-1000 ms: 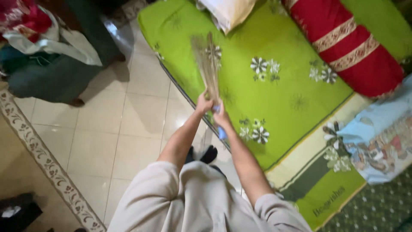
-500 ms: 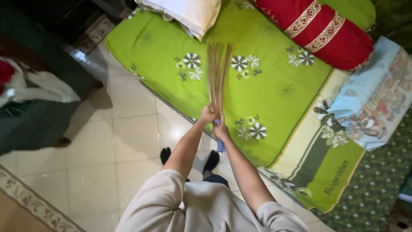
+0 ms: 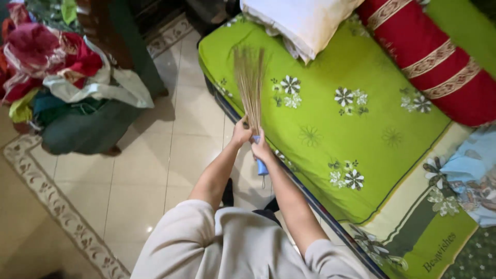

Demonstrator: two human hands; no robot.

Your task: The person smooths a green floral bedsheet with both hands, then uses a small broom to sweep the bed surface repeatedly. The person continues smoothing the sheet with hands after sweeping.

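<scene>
Standing at the edge of the bed, you face a mattress covered in a bright green sheet with white flower prints, which spreads ahead and to the right of your hands. Left of your hands the floor of glossy cream tiles runs out to a patterned border strip, and far to the left a dark green chair heaped with red, white and green clothes stands well apart. Beyond your hands, at the head of the bed, lies a white pillow, with a long red bolster banded in gold to its right. A pale blue printed cloth lies far right.

You hold a broom of thin tan sticks with a blue handle upright over the near edge of the mattress, its bristles fanning away from you. Your left hand is closed round the bundle low down, and your right hand is closed round the handle just below, the two hands touching.
</scene>
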